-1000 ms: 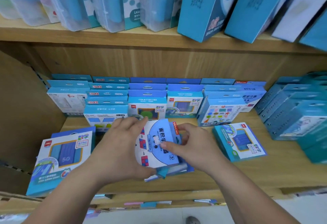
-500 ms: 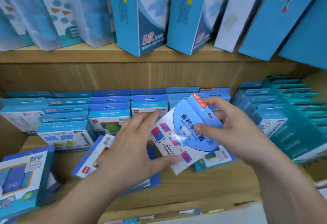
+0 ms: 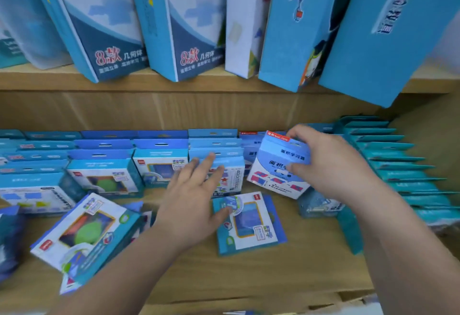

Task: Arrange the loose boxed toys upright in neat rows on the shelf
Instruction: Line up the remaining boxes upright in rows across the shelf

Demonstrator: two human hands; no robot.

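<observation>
Fingers (image 3: 205,166) of the left hand (image 3: 191,200) lie straight and spread, holding nothing, while those of the other hand curl round a box. From the left edge of the frame, a green-windowed box (image 3: 84,235) lies flat and askew at lower left on the wooden shelf (image 3: 249,279), not yet stood up; behind it the upright rows (image 3: 104,165) fill the back. At centre the left fingertips rest on the shape-printed box (image 3: 232,181) at the front of its row, and the thumb appears to touch a corner of a blue-windowed box (image 3: 251,225) lying flat below. Right of centre the white-and-blue box (image 3: 276,162) is held tilted, just in front of the back row; the right hand (image 3: 333,165) grips it, fingers over its top and thumb on its face. Teal rows (image 3: 403,167) stand at far right.

The step looks like seating the held box. It should go best bottom edge first, face forward, then tipped upright until flush with its neighbours; the left hand would do well to brace the adjoining row so nothing topples. The grip should loosen only once the box stands by itself; the flat ones can follow.
</observation>
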